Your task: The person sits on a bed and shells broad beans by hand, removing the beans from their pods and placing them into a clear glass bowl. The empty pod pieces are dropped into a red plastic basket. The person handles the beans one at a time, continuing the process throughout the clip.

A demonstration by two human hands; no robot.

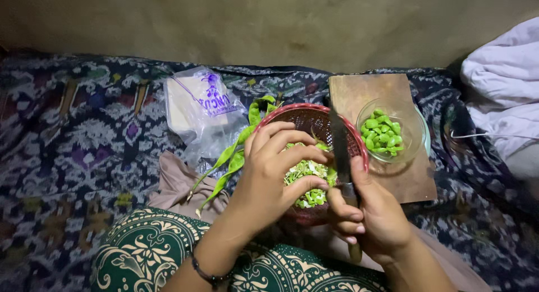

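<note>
A: Item 1, hands?
B: Left hand (269,177), fingers curled around a green pod piece, probably, over the red basket (314,119). Right hand (373,213) closed on the knife (339,152), blade up.

A: Progress?
B: Glass bowl (412,136) part-filled with shelled green beans (382,132); peelings (306,174) heaped in basket. 2 or 3 long pods (233,157) unshelled.

A: Surroundings?
B: Wooden board (393,93), plastic bag (202,109), patterned cloth (67,135). Nothing obstructs.
</note>
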